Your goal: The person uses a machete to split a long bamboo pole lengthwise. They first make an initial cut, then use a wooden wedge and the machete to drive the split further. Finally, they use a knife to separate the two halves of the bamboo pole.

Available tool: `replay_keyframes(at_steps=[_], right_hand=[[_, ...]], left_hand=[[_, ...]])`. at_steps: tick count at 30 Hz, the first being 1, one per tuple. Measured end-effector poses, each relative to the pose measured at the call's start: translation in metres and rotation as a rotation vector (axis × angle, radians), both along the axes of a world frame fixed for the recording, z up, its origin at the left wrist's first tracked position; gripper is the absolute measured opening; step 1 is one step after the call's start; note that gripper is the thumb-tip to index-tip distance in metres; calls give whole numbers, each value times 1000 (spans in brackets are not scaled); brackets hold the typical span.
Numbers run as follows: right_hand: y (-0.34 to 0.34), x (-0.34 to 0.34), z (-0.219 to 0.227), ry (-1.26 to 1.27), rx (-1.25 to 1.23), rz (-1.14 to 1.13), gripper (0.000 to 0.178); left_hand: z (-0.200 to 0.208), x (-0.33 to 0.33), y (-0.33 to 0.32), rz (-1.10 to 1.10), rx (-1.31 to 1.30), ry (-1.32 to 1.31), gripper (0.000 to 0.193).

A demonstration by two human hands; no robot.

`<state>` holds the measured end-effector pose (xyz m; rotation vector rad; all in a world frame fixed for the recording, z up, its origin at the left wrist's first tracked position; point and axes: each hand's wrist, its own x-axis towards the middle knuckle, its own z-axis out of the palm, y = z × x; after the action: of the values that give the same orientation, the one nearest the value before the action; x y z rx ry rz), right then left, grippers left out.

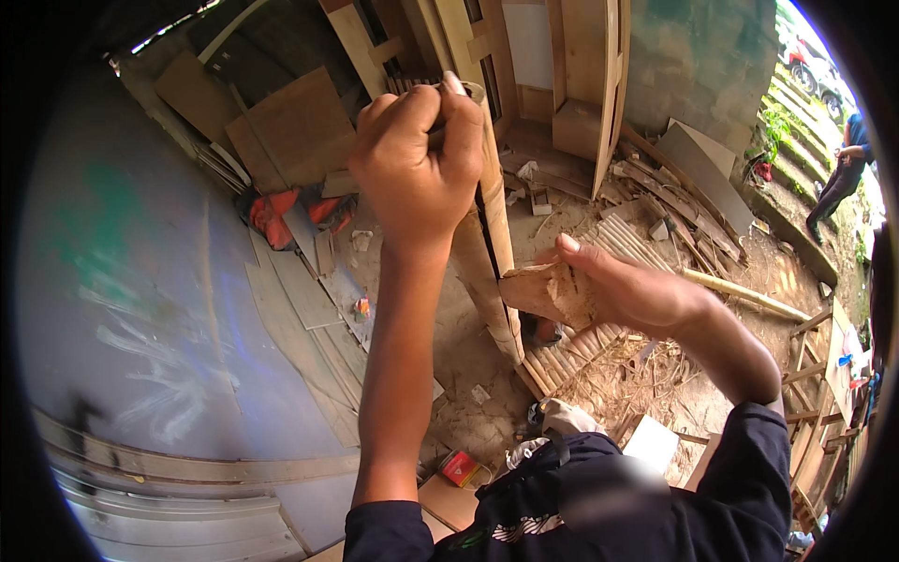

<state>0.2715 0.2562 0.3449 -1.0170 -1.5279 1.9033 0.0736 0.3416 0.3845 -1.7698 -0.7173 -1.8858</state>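
In front of me stands a tan bamboo pole [496,220], slightly tilted, with a long dark split running down its length. My left hand [421,155] is closed in a fist at its upper end, thumb uppermost; the palm side is hidden. Lower down, my right hand [632,286] grips a rough, broken-edged chunk of wood [543,290] from its right side. One end of the chunk meets the pole beside the split, though whether it enters the gap I cannot tell. Some right-hand fingers are hidden behind the chunk.
Bamboo strips [581,351] laid side by side and shavings cover the ground beyond my right hand. A large grey painted panel [140,281] fills the left. Wooden frames [599,94] lean at the back. Another person [843,169] stands far right by the steps. A red box [459,468] lies near me.
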Motion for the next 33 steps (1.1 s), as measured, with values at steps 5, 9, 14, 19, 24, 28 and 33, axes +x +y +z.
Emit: replay_keyframes(at_steps=[5,9,14,19,24,28,33], right_hand=[[11,-8,16,-123,856,-227,41],[15,-32,-3,207,496,-219,40],[26,-11,-59,197,625,-229,38],[18,-21,-173,461,959,-143,26],[10,-11,-230,474,573,-390,40],[19,1,-211,432,293,-309,40],[17,-17,-201,-175,889,-441,37]], left_hand=[[2,11,11,24,-41,46,34],[4,12,28,-37,-43,47,33],[5,-5,61,-18,-124,69,35],[9,-53,89,-39,-257,-85,42],[-1,-42,114,-31,-291,-98,44],[0,-33,119,-37,-243,-65,44],[4,-34,121,-6,-231,-67,39]])
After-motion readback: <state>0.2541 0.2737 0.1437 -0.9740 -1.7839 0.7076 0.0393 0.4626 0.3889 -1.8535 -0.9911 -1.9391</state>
